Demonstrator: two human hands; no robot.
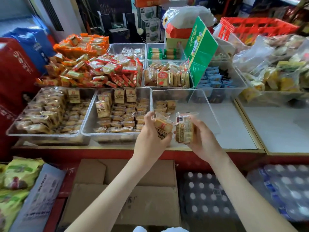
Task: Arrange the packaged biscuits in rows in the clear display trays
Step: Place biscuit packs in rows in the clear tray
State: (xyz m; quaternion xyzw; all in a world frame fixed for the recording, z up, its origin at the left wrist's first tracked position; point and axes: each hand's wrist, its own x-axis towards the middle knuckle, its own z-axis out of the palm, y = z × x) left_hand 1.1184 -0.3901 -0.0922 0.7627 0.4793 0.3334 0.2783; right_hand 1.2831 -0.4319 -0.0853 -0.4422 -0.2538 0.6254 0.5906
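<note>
My left hand grips a tan biscuit packet above the front edge of a clear tray. My right hand holds another biscuit packet, barcode side up, right beside the first. That tray holds only a few tan packets at its back left corner. To its left, the middle clear tray is filled with rows of the same packets, and the far-left tray is full too.
Behind are trays of orange and red snack packets, a green box lid and a red crate. Below the counter edge stand a cardboard box and shrink-wrapped bottles.
</note>
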